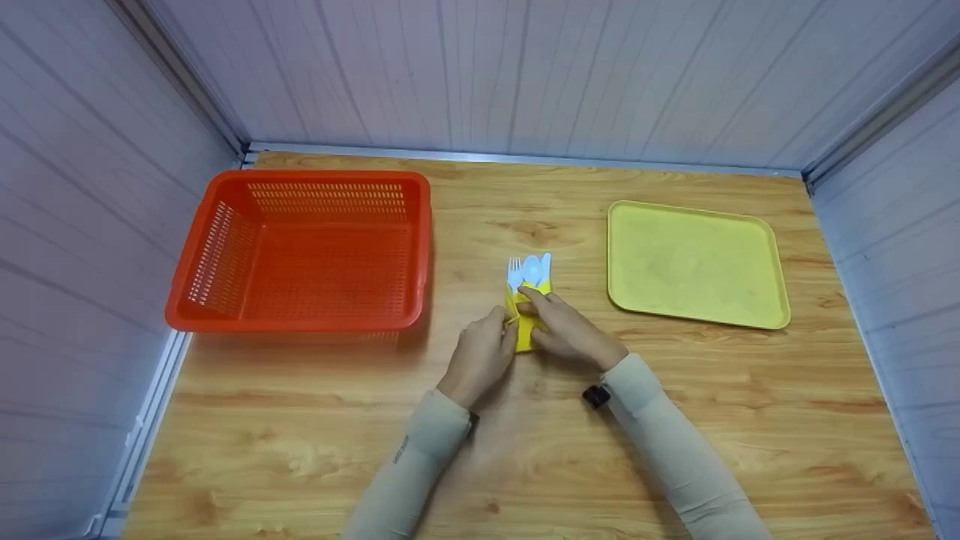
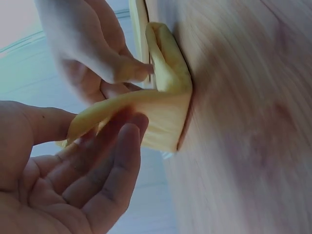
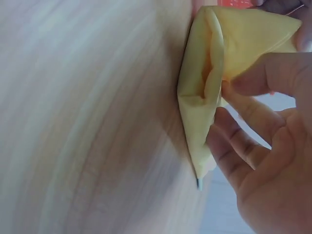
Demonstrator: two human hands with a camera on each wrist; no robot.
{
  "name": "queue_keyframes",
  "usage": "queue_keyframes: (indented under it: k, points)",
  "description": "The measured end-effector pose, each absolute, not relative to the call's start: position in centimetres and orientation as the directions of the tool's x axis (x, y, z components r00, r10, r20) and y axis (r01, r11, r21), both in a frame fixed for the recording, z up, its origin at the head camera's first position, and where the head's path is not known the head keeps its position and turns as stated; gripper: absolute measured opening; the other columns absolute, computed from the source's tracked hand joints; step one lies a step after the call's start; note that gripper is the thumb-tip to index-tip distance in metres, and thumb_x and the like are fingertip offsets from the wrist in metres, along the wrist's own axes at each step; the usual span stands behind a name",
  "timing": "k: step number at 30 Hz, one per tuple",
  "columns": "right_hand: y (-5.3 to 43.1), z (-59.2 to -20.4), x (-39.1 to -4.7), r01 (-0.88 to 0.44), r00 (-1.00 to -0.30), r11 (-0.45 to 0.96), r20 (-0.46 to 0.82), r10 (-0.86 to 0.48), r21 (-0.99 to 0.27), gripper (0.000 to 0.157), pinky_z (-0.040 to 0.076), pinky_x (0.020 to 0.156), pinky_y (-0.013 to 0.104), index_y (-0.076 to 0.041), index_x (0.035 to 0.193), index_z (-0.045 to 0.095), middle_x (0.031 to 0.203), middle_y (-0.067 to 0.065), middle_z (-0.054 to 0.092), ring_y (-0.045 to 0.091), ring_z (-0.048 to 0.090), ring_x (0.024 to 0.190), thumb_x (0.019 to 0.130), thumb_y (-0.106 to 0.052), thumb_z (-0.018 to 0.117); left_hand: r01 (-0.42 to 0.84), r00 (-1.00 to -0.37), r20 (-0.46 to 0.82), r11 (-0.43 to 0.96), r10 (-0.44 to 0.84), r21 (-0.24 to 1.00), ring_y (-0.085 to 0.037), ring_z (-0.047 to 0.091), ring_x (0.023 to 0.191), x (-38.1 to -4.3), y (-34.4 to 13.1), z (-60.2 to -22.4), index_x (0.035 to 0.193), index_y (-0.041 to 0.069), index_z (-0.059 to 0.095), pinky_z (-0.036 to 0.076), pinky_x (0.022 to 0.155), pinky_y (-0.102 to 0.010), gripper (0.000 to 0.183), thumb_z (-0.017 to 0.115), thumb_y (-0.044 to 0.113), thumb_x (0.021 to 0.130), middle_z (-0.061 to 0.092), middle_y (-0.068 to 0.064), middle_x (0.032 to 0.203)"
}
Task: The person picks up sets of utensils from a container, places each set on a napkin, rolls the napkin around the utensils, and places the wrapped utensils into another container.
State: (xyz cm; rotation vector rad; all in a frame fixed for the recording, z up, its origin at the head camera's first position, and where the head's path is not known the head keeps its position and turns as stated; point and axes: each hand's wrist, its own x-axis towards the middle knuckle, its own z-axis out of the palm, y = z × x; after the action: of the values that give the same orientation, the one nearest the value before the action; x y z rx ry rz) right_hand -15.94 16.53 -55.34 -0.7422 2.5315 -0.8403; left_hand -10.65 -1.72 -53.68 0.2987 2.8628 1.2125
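A yellow cloth napkin [image 1: 524,339] lies folded on the table in the middle of the head view. From its far end stick out the heads of a white fork [image 1: 514,273], a white spoon [image 1: 532,270] and a white knife [image 1: 546,267]; their handles are hidden by the cloth. My left hand [image 1: 478,358] pinches a raised flap of the napkin [image 2: 156,117] between thumb and fingers. From the right, the fingertips of my right hand [image 1: 571,331] press on the folded cloth, the fingers loosely bent, as the right wrist view shows.
On the left stands a red plastic basket [image 1: 300,327] with slotted walls. A yellow tray [image 1: 697,262] lies to the right. Pale panels [image 1: 480,75] enclose the wooden table [image 1: 300,435] at the back and both sides.
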Motion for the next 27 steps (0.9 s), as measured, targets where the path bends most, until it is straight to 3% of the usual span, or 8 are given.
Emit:
queue_keyframes:
  k: [7,10,14,21,27]
  points:
    - [17.2,-55.8,-16.3,-0.324,-0.794,0.659,-0.184,-0.579,-0.678,0.061,0.036,0.109,0.049,-0.003,0.155,0.031,0.146,0.023,0.047,0.033,0.042,0.135,0.097,0.001,0.05,0.181,-0.978,0.06,0.674,0.199,0.716,-0.013,0.054,0.068,-10.8,-0.2,-54.0,0.093,0.006,0.061,0.048,0.056,-0.026,0.01,0.057,0.011,0.1,0.056,0.0,0.08]
    - [17.5,-55.9,-16.5,-0.32,-0.792,0.638,-0.171,-0.586,-0.7,0.06,0.039,0.106,0.05,-0.005,0.155,0.032,0.147,0.024,0.046,0.032,0.047,0.127,0.097,0.002,0.049,0.189,-0.974,0.05,0.675,0.22,0.713,-0.012,0.053,0.069,-10.8,0.3,-54.2,0.095,0.006,0.061,0.047,0.057,-0.025,0.011,0.057,0.013,0.101,0.055,0.001,0.08]
    - [17.8,-56.0,-16.7,-0.33,-0.776,0.601,-0.153,-0.612,-0.728,0.064,0.039,0.105,0.05,-0.007,0.157,0.029,0.147,0.025,0.045,0.032,0.048,0.123,0.097,0.005,0.046,0.204,-0.971,0.058,0.678,0.232,0.706,-0.013,0.053,0.069,-10.8,0.7,-54.5,0.095,0.006,0.06,0.047,0.056,-0.025,0.011,0.057,0.014,0.102,0.054,0.0,0.08]
    - [18.3,-56.1,-17.1,-0.269,-0.761,0.534,-0.163,-0.628,-0.802,0.073,0.035,0.11,0.048,-0.011,0.159,0.023,0.147,0.026,0.044,0.033,0.039,0.138,0.094,0.013,0.044,0.237,-0.966,0.092,0.687,0.241,0.687,-0.012,0.052,0.067,-10.7,1.0,-55.1,0.095,0.006,0.06,0.046,0.056,-0.025,0.011,0.056,0.013,0.102,0.054,0.0,0.081]
    - [18.7,-56.3,-17.7,-0.26,-0.753,0.447,-0.11,-0.649,-0.856,0.075,0.042,0.103,0.046,-0.007,0.159,0.016,0.152,0.019,0.041,0.032,0.051,0.128,0.092,0.017,0.038,0.283,-0.957,0.145,0.689,0.252,0.668,-0.012,0.051,0.067,-10.5,1.3,-55.4,0.096,0.006,0.06,0.046,0.057,-0.026,0.012,0.054,0.013,0.103,0.055,-0.001,0.081]
